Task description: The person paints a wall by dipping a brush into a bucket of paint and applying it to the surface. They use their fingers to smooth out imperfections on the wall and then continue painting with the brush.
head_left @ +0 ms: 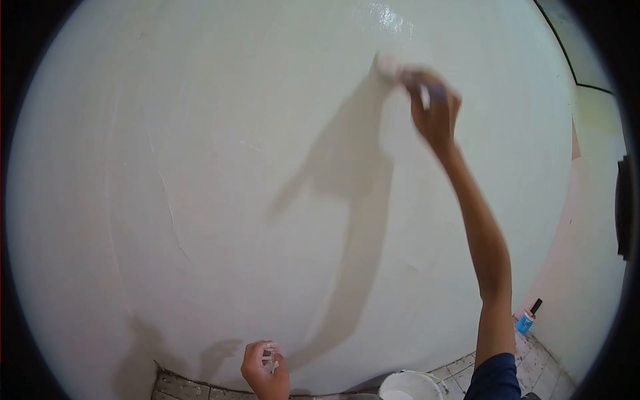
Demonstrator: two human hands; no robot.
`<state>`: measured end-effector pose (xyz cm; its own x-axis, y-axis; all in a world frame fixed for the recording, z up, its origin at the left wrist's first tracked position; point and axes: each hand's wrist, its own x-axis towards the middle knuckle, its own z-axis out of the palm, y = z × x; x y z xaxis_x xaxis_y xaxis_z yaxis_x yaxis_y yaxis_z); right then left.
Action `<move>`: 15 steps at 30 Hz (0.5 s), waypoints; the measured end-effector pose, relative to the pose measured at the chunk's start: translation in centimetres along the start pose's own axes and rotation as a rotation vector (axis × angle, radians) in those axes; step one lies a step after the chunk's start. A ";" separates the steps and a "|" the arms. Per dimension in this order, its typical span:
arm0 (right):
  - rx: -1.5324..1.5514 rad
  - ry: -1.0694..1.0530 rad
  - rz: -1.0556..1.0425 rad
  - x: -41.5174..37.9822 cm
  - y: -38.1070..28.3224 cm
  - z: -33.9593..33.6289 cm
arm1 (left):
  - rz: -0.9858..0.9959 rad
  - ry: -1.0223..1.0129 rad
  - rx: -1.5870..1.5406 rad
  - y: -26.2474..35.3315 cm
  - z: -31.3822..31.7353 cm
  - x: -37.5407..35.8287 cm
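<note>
Raised against the pale wall (pixel 233 133), my right hand (pixel 437 110) is closed around the handle of a paintbrush (pixel 388 65). Its whitish bristles press on or lie very near the wall; hand and brush are smeared by motion. Above the brush, a wet patch (pixel 390 19) shines. Low in the view, my left hand (pixel 263 375) has its fingers curled round a small clear and whitish object (pixel 269 358), whose kind I cannot make out. Whitish smears show on those fingertips.
A white bucket (pixel 442 383) stands on the tiled floor at the wall's foot. In the right corner is a blue-labelled container (pixel 525 323) with a black upper part. A dark object (pixel 624 207) is at the right edge. Thin cracks (pixel 168 200) run down the wall.
</note>
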<state>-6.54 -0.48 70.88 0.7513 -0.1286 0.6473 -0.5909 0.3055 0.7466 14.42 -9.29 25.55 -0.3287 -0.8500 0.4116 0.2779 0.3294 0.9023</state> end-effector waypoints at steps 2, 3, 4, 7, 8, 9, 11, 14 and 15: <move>0.024 -0.272 -0.041 -6.8 -7.0 -4.0 | -0.015 0.006 -0.016 0.1 0.0 0.0; 0.144 -0.394 -0.010 -9.9 -10.6 -5.9 | -0.008 0.012 -0.027 0.0 0.1 0.0; 0.210 -0.495 0.016 -13.0 -13.9 -7.8 | -0.003 0.015 -0.038 -0.1 0.3 -0.1; 0.505 -0.729 0.077 -15.3 -21.8 -11.4 | -0.026 -0.006 -0.026 1.4 0.2 -0.4; 0.601 -0.740 0.156 -15.8 -21.8 -11.0 | -0.043 -0.009 -0.016 1.7 0.2 -0.3; 0.700 -0.750 0.239 -16.4 -21.9 -10.1 | -0.026 -0.006 -0.024 1.3 0.1 -0.2; 0.791 -0.729 0.443 -14.5 -19.8 -8.3 | 0.002 -0.007 -0.034 1.7 0.0 -0.3; 0.231 -0.432 0.217 -10.3 -10.1 -4.3 | -0.004 0.007 -0.026 1.7 0.0 0.0; -0.011 -0.300 0.115 -8.1 -6.4 -3.1 | -0.008 0.009 -0.018 1.9 0.0 0.0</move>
<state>-7.92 1.56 60.43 0.5589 -0.3645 0.7448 -0.6623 0.3443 0.6655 14.99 -8.69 27.30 -0.3223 -0.8563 0.4034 0.2913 0.3158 0.9030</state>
